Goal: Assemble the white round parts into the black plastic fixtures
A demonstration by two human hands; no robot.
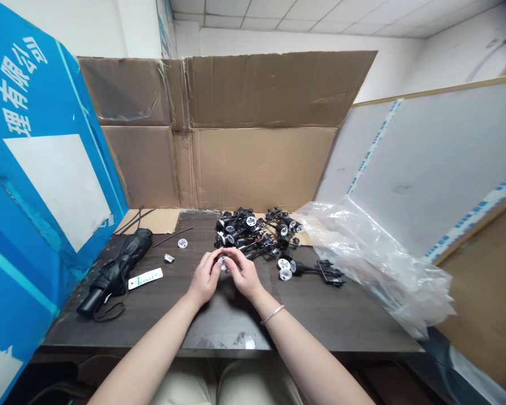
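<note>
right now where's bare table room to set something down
Bare tabletop between the white strip and the left hand, and from the right hand to the plastic bag along the front edge. Crowded: the black parts pile behind the white disc both hands pinch.

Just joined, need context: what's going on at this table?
A seated person pinches a small white round part between the fingertips of the left hand and right hand, above a dark table. Just beyond lies a pile of black parts with white discs. A folded black umbrella lies at the left, a clear plastic bag at the right.
</note>
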